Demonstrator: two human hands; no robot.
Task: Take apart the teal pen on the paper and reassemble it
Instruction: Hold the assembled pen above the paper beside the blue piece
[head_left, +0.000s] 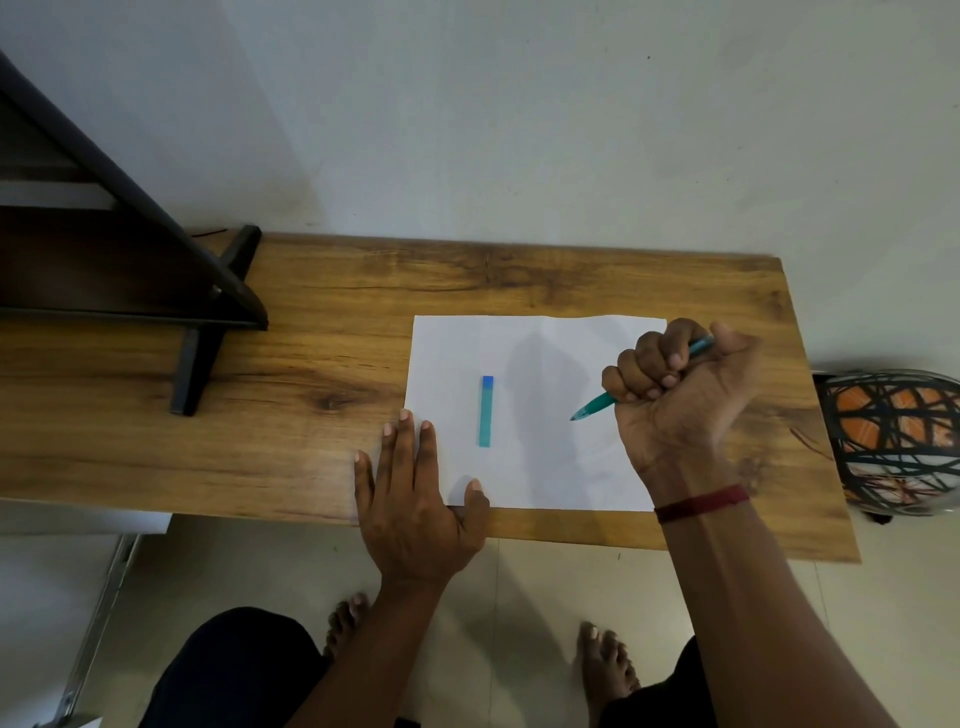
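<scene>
Plainly, the left hand (415, 499) lies flat and empty on the paper (540, 467) edge, the loose teal cap (486, 411) sits mid-sheet, and the right hand (675, 395) fists the pen (597, 404): light, rigid, probably slick plastic, best pinched mid-barrel.

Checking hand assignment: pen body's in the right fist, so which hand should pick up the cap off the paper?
Left. The left hand lies flat and empty beside the cap; the right hand is closed around the pen.
</scene>
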